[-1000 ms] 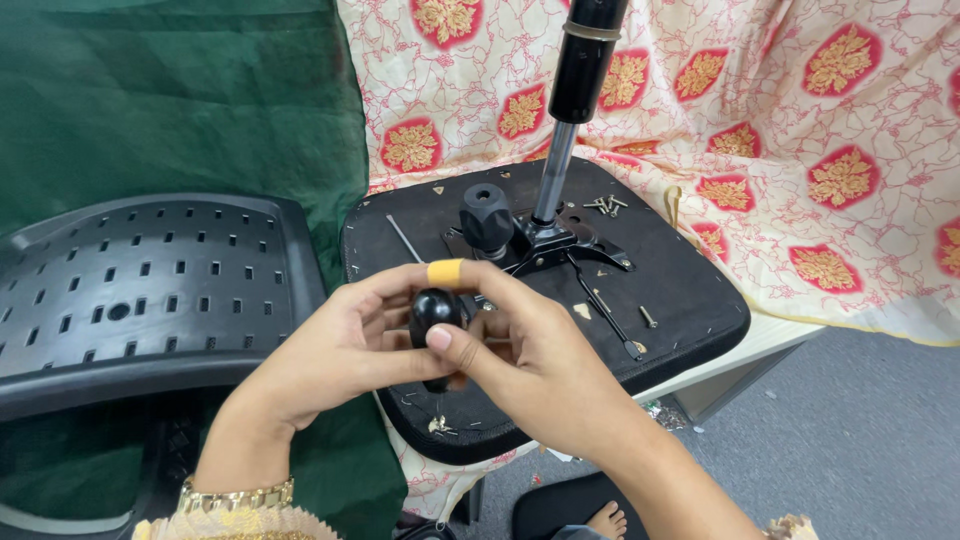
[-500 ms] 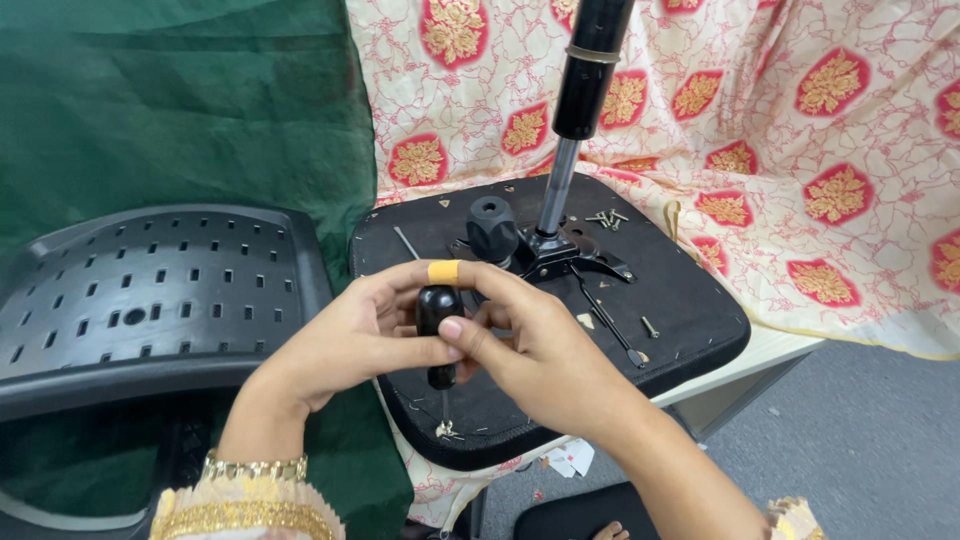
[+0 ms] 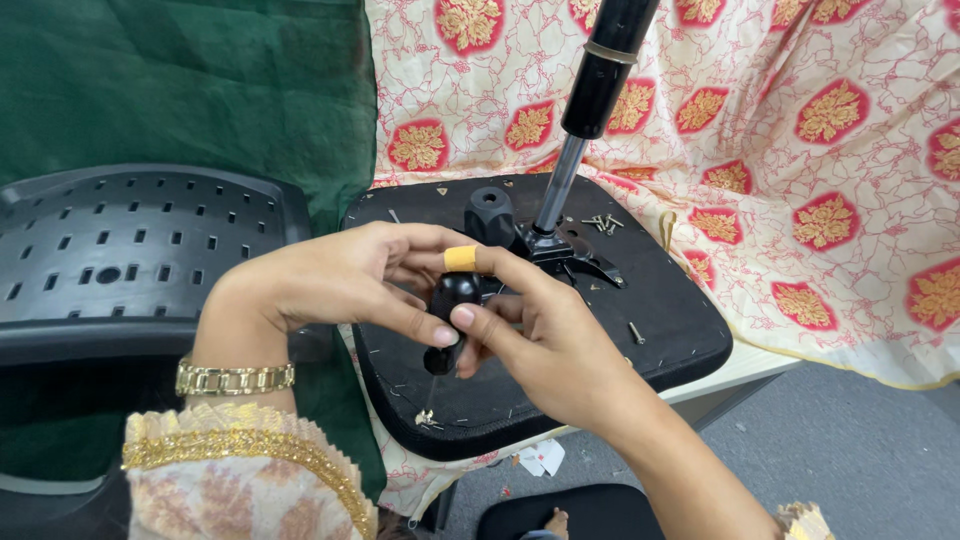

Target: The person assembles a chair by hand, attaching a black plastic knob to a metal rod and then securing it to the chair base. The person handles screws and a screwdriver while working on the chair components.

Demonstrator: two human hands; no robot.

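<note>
Screwdriver: black handle with an orange cap, upright over the front edge of the upturned chair seat, tip down near loose screws.
Left hand: fingers curled closed round the handle from the left.
Right hand: thumb and fingers pinched on the handle from the right.
Change: half a second ago both hands gripped it the same way; the tool has hardly shifted, so the hold is settled.
Nearby: gas-lift post rising from the seat, black backrest at left, small screw pile.
</note>
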